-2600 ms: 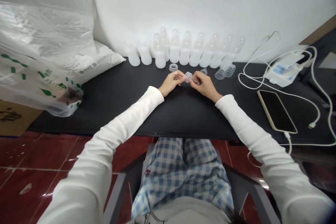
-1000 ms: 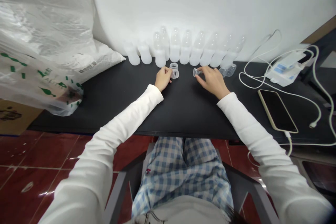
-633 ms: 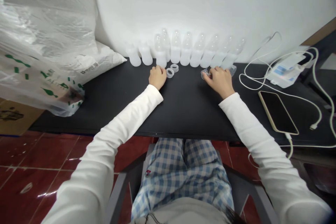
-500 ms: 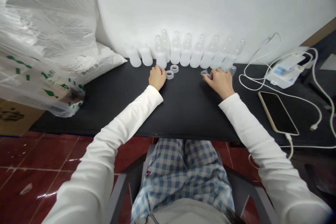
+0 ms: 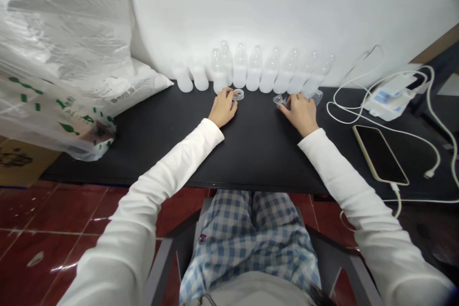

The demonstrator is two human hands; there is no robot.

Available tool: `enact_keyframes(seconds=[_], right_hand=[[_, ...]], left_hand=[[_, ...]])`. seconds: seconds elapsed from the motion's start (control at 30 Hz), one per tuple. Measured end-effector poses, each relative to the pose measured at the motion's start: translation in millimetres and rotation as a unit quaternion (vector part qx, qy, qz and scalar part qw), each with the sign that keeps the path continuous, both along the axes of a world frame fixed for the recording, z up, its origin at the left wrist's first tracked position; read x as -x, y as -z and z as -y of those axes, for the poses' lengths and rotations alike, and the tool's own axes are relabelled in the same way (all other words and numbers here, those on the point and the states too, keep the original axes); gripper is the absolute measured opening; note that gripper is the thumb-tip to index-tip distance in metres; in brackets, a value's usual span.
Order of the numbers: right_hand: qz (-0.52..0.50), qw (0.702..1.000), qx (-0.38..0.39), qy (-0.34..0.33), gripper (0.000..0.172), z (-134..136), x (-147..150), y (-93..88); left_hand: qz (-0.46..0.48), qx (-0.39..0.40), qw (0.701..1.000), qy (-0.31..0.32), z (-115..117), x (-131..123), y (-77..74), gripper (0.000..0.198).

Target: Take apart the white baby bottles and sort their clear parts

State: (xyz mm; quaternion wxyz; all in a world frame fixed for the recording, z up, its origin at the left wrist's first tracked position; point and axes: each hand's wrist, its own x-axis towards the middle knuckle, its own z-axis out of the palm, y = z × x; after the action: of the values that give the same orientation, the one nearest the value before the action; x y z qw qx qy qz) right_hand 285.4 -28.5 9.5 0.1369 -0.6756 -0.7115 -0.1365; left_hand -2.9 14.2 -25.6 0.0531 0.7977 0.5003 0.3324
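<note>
My left hand (image 5: pixel 223 108) has its fingers closed on the nearer of two translucent bottle rings, which the fingers mostly hide. Just behind it lies the other bottle ring (image 5: pixel 238 94), flat on the black table. My right hand (image 5: pixel 301 114) pinches a clear bottle nipple (image 5: pixel 282 101) low over the tabletop. More clear pieces (image 5: pixel 317 97) lie beside that hand, partly covered by it. Along the wall stands a row of milky baby bottles (image 5: pixel 254 76), several with clear domed caps. Two bottles without caps (image 5: pixel 199 77) stand at its left end.
White plastic bags (image 5: pixel 71 48) bulge over the table's left side, with a cardboard box (image 5: pixel 25 160) below. At the right lie a phone (image 5: pixel 380 155) plugged into a cable, looping white cords (image 5: pixel 405 130) and a white power strip (image 5: pixel 389 98). The table's front edge (image 5: pixel 251 186) runs above my lap.
My left hand has shifted right and its fingers now cover the nearer ring. My right hand has barely moved, and a little more of the nipple shows.
</note>
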Motion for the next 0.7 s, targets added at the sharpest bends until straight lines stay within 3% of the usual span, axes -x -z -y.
enact_keyframes(seconds=[0.23,0.37,0.53,0.7], right_hand=[[-0.009,1.000,0.002,-0.003,0.042,2.7,1.5,-1.2],[-0.038,0.999,-0.028,-0.004,0.048,-1.6,-1.9,4.1],[-0.065,0.996,-0.053,0.001,0.050,-3.7,-2.4,3.8],[-0.080,0.995,-0.059,0.012,0.046,-0.4,5.1,-0.5]], left_hand=[[0.064,-0.049,0.997,0.015,-18.8,6.9,21.6,0.033],[0.118,-0.068,0.991,0.014,-23.2,8.3,23.7,0.037],[0.196,-0.094,0.975,-0.046,-34.9,18.9,22.0,0.043],[0.285,-0.036,0.953,-0.093,-62.3,32.1,25.9,0.069]])
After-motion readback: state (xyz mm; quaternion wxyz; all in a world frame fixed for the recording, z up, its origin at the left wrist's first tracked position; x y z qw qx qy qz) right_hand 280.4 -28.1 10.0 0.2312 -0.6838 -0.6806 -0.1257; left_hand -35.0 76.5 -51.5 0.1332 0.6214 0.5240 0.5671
